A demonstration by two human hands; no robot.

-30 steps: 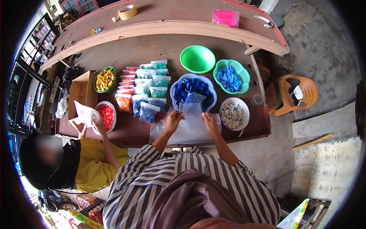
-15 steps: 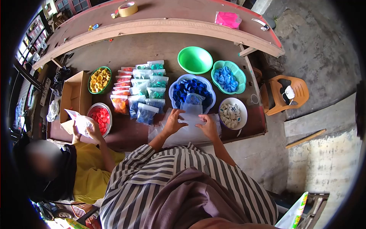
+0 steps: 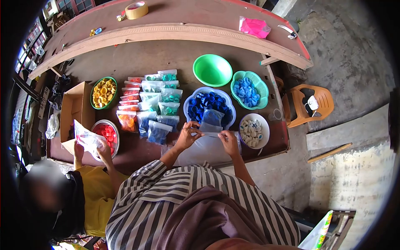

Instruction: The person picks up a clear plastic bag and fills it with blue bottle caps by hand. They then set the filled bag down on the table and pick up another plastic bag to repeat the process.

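Note:
My left hand [image 3: 189, 136] and my right hand [image 3: 228, 141] pinch the two ends of the top edge of a clear plastic bag [image 3: 211, 121]. Dark blue bottle caps show through the bag, whose filled end lies against a lavender basket [image 3: 190, 98] heaped with dark blue caps [image 3: 207, 101]. Beneath my hands, clear plastic sheets or flat bags [image 3: 200, 152] lie on the table. A white bowl [image 3: 266, 130] of off-white caps stands just right of my right hand. To the left of my left hand are filled bags of blue caps [image 3: 158, 132].
Rows of filled bags [image 3: 152, 98] lie left of centre. Around them stand a green bowl [image 3: 212, 70], a turquoise basket [image 3: 262, 85] of light blue caps, a yellow-cap basket [image 3: 103, 92] and a cardboard box [image 3: 77, 110]. A co-worker at left holds a clear bag [image 3: 86, 138] near red caps [image 3: 106, 134].
My hands have closed from spread fingers to a pinch on the bag's top edge, which now forms a narrow strip between them. The co-worker's bag has shifted slightly.

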